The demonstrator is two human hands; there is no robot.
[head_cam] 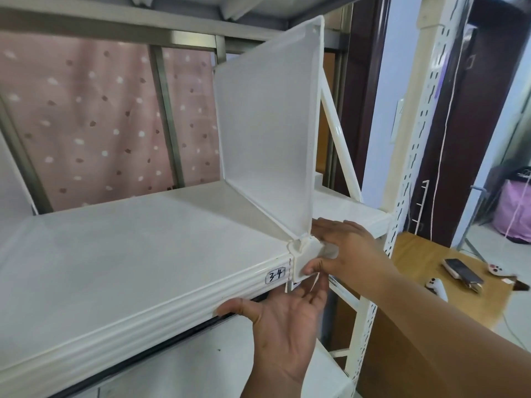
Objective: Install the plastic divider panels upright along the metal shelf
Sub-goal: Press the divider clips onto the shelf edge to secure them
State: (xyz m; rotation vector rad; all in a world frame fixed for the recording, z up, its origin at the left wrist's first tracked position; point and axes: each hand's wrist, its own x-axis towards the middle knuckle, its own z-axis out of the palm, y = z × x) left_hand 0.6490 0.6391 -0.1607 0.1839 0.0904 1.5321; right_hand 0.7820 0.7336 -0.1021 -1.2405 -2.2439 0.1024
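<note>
Divider panel (268, 124), a translucent white plastic sheet with a raised rim, stands upright on the white metal shelf (129, 254), running from the shelf's back edge to its front edge, nearer the right end. At the front edge its foot ends in a white plastic clip (304, 258) that hooks over the shelf's ribbed lip, just right of a handwritten label (275, 274) reading "3-4". The right hand (344, 248) holds this clip, the thumb pressed on its front face and the fingers lying on the shelf top behind it, so its grip is closed on the clip; the fingertips are partly hidden behind the panel's lower corner. The left hand (283, 326) is below the front edge, palm up and fingers spread loosely, its grip open, the thumb touching the underside of the lip; a thin white strip hangs down between the fingers and is hard to make out. Whether the clip is fully seated cannot be told. A perforated white upright post (413, 168) carries the shelf's right end. Behind the shelf hangs a pink spotted curtain (94, 119). The lower shelf is cut off by the frame's bottom edge.
</note>
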